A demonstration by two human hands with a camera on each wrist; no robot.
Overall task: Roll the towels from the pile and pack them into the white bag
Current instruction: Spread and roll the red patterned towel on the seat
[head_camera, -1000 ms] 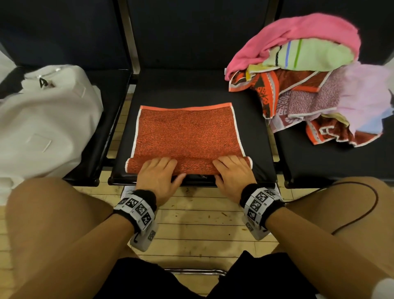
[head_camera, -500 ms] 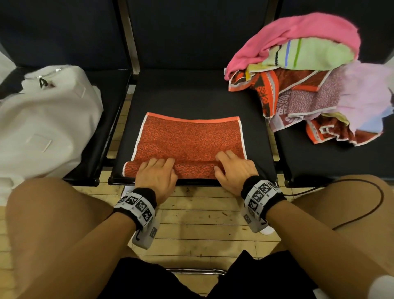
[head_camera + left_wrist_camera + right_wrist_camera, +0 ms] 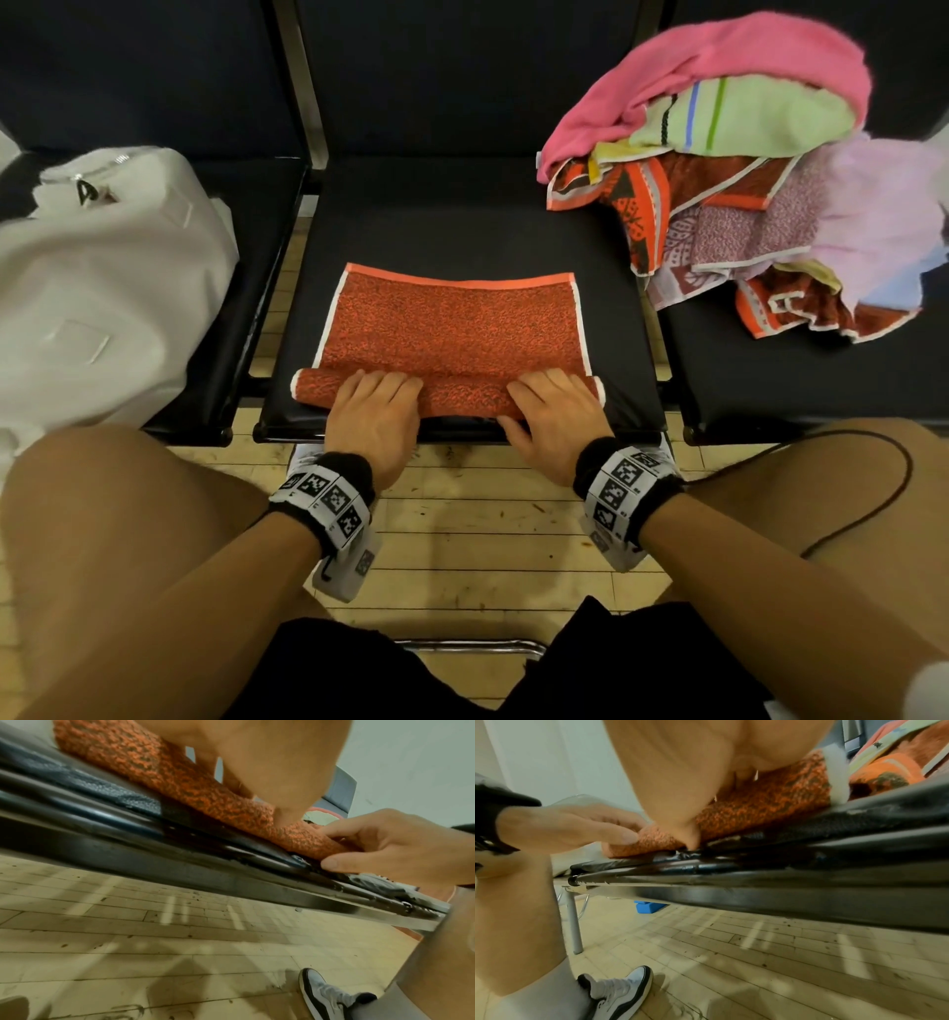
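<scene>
Nearest: wooden floor [image 3: 462, 519] and the person's knees, w/ both hands at the near edge of the middle seat [image 3: 462, 226]. Left hand [image 3: 372, 411] and right hand [image 3: 554, 411] lie side by side on the rolled part of the orange towel [image 3: 452, 329]; fingers bent over the top of the roll, thumbs low at its near side, so each grip is a loose curl around the roll, not a tight pinch. Wrist views agree: terry roll sits on the black cushion right at the seat's front rim, fingers draped over it. Roll is thin so far, approx. a few turns; beyond it most of the towel lies flat, running to its far hem w/ pale trim. So this towel looks early in its rolling, the bulk of it left to wind up. Far right, on the next seat, the pile [image 3: 744, 169] is a big heap: pink, striped green, patterned red, lilac etc., none rolled. Far left, the white bag [image 3: 102, 288] slumps on the left seat; can't tell whether anything is inside. Judging by that, most of the job remains.
</scene>
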